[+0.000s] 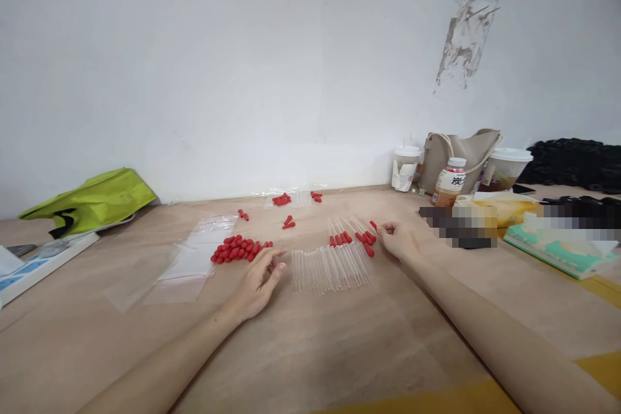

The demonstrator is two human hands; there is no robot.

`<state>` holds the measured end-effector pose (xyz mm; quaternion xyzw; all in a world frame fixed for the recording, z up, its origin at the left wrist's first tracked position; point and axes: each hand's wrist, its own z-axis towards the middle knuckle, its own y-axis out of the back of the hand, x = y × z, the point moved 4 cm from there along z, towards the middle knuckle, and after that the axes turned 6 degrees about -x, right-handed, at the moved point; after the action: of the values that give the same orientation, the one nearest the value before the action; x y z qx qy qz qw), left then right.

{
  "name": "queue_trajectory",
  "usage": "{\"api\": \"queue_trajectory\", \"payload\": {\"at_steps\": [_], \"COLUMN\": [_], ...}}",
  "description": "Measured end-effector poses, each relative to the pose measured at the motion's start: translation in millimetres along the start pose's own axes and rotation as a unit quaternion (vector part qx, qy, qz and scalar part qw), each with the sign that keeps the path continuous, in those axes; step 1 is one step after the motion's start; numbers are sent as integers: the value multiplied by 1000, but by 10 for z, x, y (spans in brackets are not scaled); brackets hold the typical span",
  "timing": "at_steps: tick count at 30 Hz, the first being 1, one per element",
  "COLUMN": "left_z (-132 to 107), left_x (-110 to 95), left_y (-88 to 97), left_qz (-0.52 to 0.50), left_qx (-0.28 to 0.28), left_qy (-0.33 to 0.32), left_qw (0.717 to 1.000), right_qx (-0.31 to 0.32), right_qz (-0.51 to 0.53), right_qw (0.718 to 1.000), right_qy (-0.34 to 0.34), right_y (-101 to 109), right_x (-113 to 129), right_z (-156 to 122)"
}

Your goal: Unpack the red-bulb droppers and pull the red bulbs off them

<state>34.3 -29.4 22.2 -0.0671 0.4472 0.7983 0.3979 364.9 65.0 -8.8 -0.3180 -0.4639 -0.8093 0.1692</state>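
My right hand (398, 239) has its fingertips closed on a red rubber dropper bulb (373, 225); whether a glass tube is fitted in it is hard to see. Just left of that hand lie several glass droppers with red bulbs (345, 237), their tubes pointing to the wall. Closer to me, a row of bare glass tubes (330, 270) lies side by side. Resting left of the tubes, my left hand (257, 288) has its thumb and fingers apart, with nothing seen in them. Its fingertips are beside a pile of loose red bulbs (237, 249).
Clear plastic bags (194, 252) lie left of the pile. By the wall are more red bulbs (281, 199) on clear plastic. A green bag (97, 197) sits far left. At right stand a bottle (449, 184), lidded cups (406, 168), a grey bag (431, 155) and a tissue pack (553, 252).
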Motion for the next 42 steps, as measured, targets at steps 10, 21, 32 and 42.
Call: {"api": "queue_trajectory", "payload": {"at_steps": [10,21,32,42], "left_z": [101,57,19,9], "left_x": [-232,-255,-327,-354], "left_y": [-68,-211,-171,-165], "left_qz": [188,207,197,141], "left_qx": [-80,-45,-28,-47], "left_qy": [-162,-195,-216,-202], "left_qw": [965,958,956,968], "right_qx": [-14,-41,-99,-116], "right_qz": [129,91,2,15], "right_qw": [896,872,828,807], "right_qy": [425,479,552,579], "right_y": [82,-45,-19,21], "right_x": [967,1100,1145,1141], "right_z": [-888,-1176,-1267,-1311]}}
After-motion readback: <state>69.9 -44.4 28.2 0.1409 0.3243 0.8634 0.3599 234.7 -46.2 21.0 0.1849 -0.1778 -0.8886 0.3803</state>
